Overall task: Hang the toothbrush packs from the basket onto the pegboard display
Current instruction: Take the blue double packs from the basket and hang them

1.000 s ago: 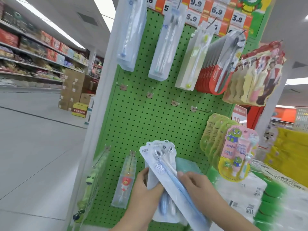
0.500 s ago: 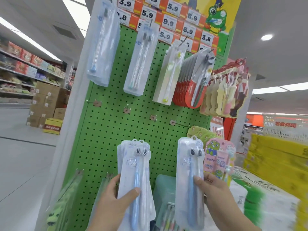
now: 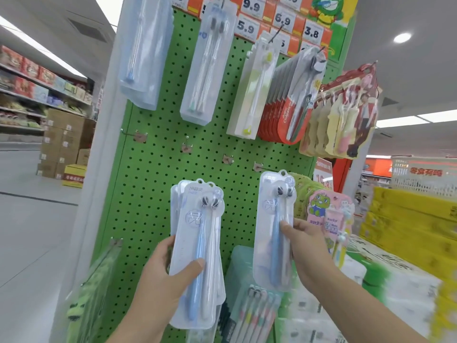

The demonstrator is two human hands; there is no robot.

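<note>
My left hand [image 3: 163, 276] comes up from below with the forearm slanting in from the bottom edge. Its fingers curl behind a stack [image 3: 197, 256] of clear toothbrush packs and the thumb presses across the front, low on the blue brush handle. The stack stands nearly upright, tipped a little to the right, its hang tab above my knuckles.

My right hand [image 3: 306, 248] reaches in from the lower right, arm angled up and leftward. It pinches a single pack [image 3: 273, 229] by its right edge, thumb on the front near the middle, fingers wrapped behind. That pack is upright too, its tab raised higher than the left stack's.

Between and below my hands sits a pale green bin [image 3: 241, 263], and beneath my right hand a pack of multicoloured brushes [image 3: 254, 315] pokes up, blurred. I cannot tell whether these lie in the basket.

Just past my fingers is the green pegboard [image 3: 153, 184]. A bare hook [image 3: 262, 167] juts out just above the tab of the right-hand pack, close but not through it. Three more bare hooks run up and leftward from it, above my left hand.

To the right of my right hand hang pink frog packs [image 3: 329, 206]. Higher still, filled hooks carry clear packs [image 3: 207, 65], red packs [image 3: 289, 112] and yellow packs [image 3: 346, 115], under a row of price tags [image 3: 282, 19].
</note>
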